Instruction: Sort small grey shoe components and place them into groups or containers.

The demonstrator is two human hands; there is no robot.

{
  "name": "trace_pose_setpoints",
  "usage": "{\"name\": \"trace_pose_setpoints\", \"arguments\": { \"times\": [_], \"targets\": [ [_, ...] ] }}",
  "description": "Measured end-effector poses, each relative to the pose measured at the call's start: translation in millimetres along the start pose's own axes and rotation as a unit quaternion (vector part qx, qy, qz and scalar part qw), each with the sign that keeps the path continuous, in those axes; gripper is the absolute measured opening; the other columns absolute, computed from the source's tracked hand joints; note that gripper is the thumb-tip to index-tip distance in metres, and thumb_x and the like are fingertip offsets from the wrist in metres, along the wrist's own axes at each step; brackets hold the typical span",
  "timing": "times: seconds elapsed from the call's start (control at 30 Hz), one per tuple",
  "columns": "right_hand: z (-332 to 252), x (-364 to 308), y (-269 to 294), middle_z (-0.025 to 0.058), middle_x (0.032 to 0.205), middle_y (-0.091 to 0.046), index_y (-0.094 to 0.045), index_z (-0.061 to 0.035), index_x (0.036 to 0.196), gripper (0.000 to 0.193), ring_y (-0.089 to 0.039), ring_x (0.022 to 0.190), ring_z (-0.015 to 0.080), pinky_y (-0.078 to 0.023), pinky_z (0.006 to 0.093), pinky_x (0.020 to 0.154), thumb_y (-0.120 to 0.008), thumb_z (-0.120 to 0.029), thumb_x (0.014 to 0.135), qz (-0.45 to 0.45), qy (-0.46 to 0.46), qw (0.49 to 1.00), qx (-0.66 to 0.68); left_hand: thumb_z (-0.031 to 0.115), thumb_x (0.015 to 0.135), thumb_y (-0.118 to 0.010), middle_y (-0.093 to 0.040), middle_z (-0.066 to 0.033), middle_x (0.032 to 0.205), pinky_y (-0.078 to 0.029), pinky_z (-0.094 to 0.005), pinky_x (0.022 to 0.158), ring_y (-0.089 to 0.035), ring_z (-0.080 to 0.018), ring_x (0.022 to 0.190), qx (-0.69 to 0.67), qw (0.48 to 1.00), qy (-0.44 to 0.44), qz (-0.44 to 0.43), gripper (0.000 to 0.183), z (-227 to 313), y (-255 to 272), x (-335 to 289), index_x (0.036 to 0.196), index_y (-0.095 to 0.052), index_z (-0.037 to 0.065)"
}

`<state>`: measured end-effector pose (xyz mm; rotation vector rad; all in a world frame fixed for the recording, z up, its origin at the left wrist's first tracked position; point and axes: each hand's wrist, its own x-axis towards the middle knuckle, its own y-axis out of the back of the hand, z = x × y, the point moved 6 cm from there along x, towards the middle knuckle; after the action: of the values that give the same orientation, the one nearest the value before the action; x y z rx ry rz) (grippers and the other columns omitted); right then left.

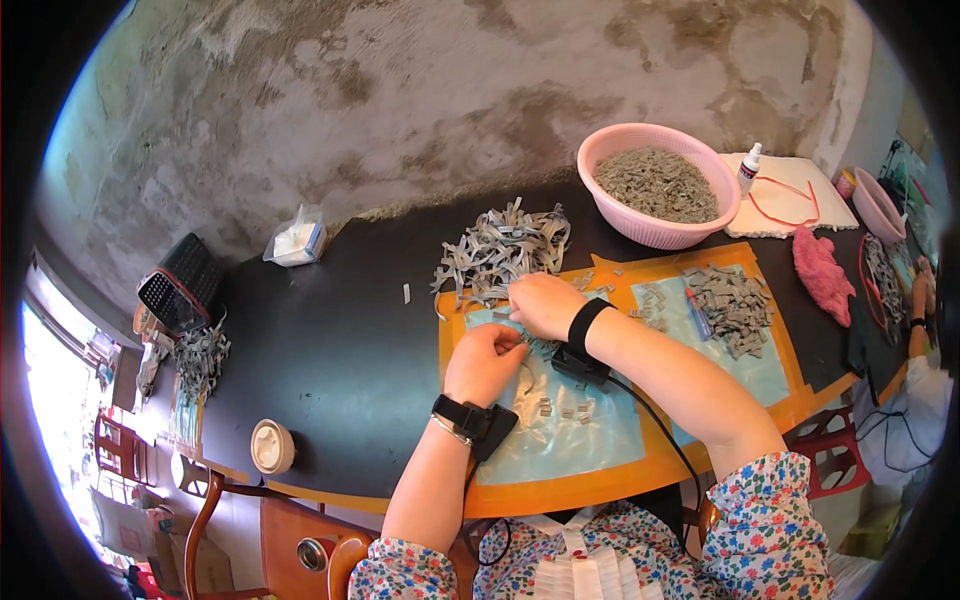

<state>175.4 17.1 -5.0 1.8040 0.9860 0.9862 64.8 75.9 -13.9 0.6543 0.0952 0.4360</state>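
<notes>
A small grey strip piece is being worked between the two hands, sitting right where their fingertips are meeting over the pale blue sheet. The left hand is curling nearly closed, its fingers pinching at the piece from below, while the right hand is arching over from above with fingers bent down onto the same spot; how firmly either is gripping I cannot tell.

Just beyond the right hand's knuckles a loose heap of grey strips is lying within easy reach, probably as the supply being drawn from. Near the left wrist a few small folded pieces are resting on the sheet, seemingly dropped close by as they are finished. Well off to the right of the right forearm a pile of cut pieces is sitting on a second blue sheet, and beyond it a pink basin is holding many more.

To the left of the left hand the dark table is lying broad and open out to a round lid near its edge. The near edge is running just under both forearms.
</notes>
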Motion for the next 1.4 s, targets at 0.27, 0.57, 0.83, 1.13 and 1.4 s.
{"name": "trace_pose_setpoints", "arguments": {
  "times": [0.27,0.57,0.83,1.13,1.4],
  "targets": [
    [12,-1,-4,0.0191,0.078,-0.061,-0.059,0.0001,0.075,0.011,-0.06,0.081,0.0352,-0.047,0.0422,0.072,-0.06,-0.011,0.073,-0.024,0.002,0.998,0.05,0.014,0.072,-0.066,-0.061,-0.0126,0.087,-0.047,-0.0353,0.073,-0.059,-0.0267,0.081,0.081,0.996,-0.027,0.006,0.026,5,-8,3,0.096,-0.063,0.004],
    [11,-20,27,0.0164,0.076,-0.062,-0.061,-0.0006,0.08,0.011,-0.059,0.073,0.0342,-0.048,0.039,0.066,-0.06,-0.01,0.075,0.075,0.001,0.988,0.135,0.013,0.072,-0.067,-0.062,-0.0105,0.08,-0.048,-0.0311,0.066,-0.059,-0.0214,0.07,0.099,0.994,-0.021,0.032,0.018,-2,-10,7,0.085,-0.064,0.002],
    [13,-88,42,0.0038,0.076,-0.063,-0.062,0.0,0.098,0.017,-0.056,0.061,0.0061,-0.042,0.0183,0.049,-0.056,-0.009,0.085,-0.052,-0.189,0.835,0.514,0.014,0.073,-0.067,-0.063,-0.0108,0.078,-0.048,-0.0314,0.065,-0.061,-0.0222,0.07,0.038,0.998,0.044,0.024,0.013,1,-1,3,0.082,-0.064,0.005],
    [19,-131,36,0.0016,0.08,-0.061,-0.062,-0.004,0.109,0.026,-0.052,0.065,0.0051,-0.042,0.0175,0.058,-0.052,-0.009,0.086,0.046,-0.183,0.78,0.597,0.009,0.083,-0.062,-0.063,-0.0054,0.075,-0.046,-0.0212,0.061,-0.06,-0.0113,0.068,-0.343,0.938,0.05,-0.007,0.015,14,-19,-7,0.092,-0.058,-0.002],
    [12,-136,33,0.0012,0.083,-0.061,-0.062,-0.0018,0.109,0.025,-0.051,0.068,0.0061,-0.043,0.0195,0.064,-0.054,-0.009,0.086,0.04,-0.174,0.766,0.617,0.012,0.085,-0.06,-0.063,-0.0084,0.081,-0.049,-0.0233,0.065,-0.06,-0.0129,0.069,-0.41,0.899,0.141,-0.067,0.017,11,-39,-16,0.094,-0.058,-0.002]
  ]
}}
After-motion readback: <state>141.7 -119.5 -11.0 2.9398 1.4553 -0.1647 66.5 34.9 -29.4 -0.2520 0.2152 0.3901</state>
